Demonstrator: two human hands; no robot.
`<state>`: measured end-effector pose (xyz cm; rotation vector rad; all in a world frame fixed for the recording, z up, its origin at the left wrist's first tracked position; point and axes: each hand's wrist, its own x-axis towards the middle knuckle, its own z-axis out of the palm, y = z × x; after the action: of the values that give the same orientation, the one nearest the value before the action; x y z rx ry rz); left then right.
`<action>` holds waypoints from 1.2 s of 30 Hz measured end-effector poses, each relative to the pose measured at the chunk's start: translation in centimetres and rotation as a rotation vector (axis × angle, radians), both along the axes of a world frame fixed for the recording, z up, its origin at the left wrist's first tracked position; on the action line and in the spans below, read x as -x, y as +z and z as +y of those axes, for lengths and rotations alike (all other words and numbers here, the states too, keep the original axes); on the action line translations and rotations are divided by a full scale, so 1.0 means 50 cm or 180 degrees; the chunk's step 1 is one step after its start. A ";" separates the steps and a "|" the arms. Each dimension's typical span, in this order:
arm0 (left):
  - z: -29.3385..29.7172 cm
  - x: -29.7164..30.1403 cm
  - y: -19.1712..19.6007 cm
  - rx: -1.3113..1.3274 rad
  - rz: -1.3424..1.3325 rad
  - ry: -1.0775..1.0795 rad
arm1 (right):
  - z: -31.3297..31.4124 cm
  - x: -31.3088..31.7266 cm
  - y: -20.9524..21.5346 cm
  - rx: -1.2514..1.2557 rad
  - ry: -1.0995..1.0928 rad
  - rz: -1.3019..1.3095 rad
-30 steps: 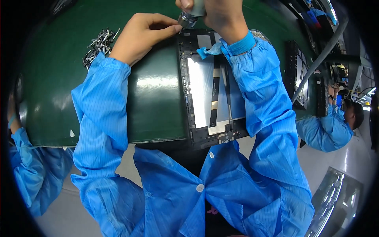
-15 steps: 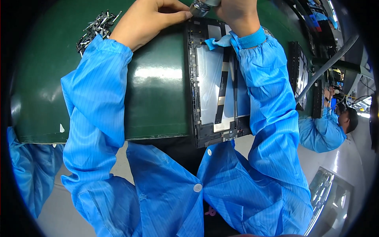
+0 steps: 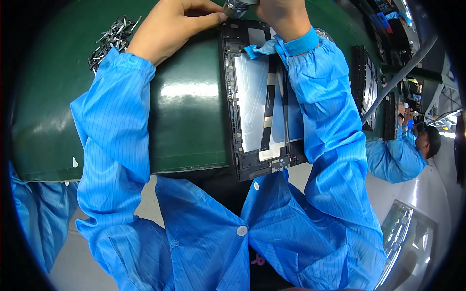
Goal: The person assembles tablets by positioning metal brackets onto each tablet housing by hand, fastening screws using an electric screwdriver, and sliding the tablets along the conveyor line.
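A flat black device housing (image 3: 250,104) with silver and blue inner panels lies at the table's edge, in front of my right forearm. At its far left corner, my left hand (image 3: 177,26) is closed in a pinch, thumb against fingers; whatever sits between the fingertips is hidden. My right hand (image 3: 285,19) is over the housing's far end, wrapped round a cylindrical tool (image 3: 236,8) with a shiny grey end. That tool's end points down beside my left fingertips. The upper frame edge cuts off part of both hands. A blue wrist strap (image 3: 301,44) circles my right wrist.
A pile of small black and silver parts (image 3: 114,41) lies on the green table (image 3: 189,121), left of my left hand. More dark housings (image 3: 366,87) stand at the right, behind a grey bar (image 3: 400,75). A co-worker in a blue sleeve (image 3: 395,160) sits far right.
The whole view has shifted slightly, with the housing, hands and parts pile a little further left in the picture. Both hands keep their grip and place at the housing's far end.
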<state>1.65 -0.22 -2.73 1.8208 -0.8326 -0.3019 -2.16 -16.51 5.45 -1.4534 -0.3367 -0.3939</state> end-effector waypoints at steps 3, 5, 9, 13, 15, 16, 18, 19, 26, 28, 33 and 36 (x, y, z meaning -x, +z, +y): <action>0.000 0.000 -0.002 -0.0001 -0.0046 -0.0013 | 0.005 0.000 -0.004 0.0015 -0.0119 -0.0084; 0.003 -0.001 -0.005 0.0050 -0.0058 -0.0049 | 0.010 0.002 -0.006 0.0115 -0.0231 -0.0122; 0.005 -0.007 -0.009 -0.0049 -0.0101 -0.0094 | 0.013 0.006 -0.003 0.0215 -0.0318 -0.0004; 0.005 -0.015 -0.013 0.0000 0.0094 -0.0151 | 0.012 0.004 -0.007 0.0256 -0.0393 0.0010; 0.009 -0.017 -0.012 -0.0015 0.0150 -0.0154 | 0.013 0.001 -0.009 0.0190 -0.0391 0.0023; 0.011 -0.017 -0.009 -0.0024 0.0201 -0.0135 | 0.014 -0.001 -0.008 0.0130 -0.0368 0.0029; 0.008 -0.010 -0.001 -0.0019 0.0187 -0.0147 | 0.013 -0.001 -0.010 0.0070 -0.0427 -0.0041; 0.004 -0.001 0.008 0.0133 0.0219 -0.0101 | 0.009 -0.004 -0.012 -0.0001 -0.0388 0.0005; -0.010 0.017 0.011 0.0075 0.0431 0.0064 | 0.007 -0.003 -0.020 -0.0298 -0.0274 -0.0004; -0.013 0.023 0.020 0.0061 0.0372 0.0180 | -0.001 -0.003 -0.022 -0.0151 -0.0261 0.0016; 0.013 0.044 0.012 0.0077 0.0044 0.0531 | 0.012 0.002 -0.021 0.0182 -0.0470 -0.0083; 0.007 0.165 0.058 0.0182 -0.0744 0.1053 | -0.005 0.003 -0.025 0.0444 -0.0696 -0.0081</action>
<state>-6.58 0.13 0.15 1.9263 -0.6741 0.1477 -2.30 -16.76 4.18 -1.6291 -0.2294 -0.5750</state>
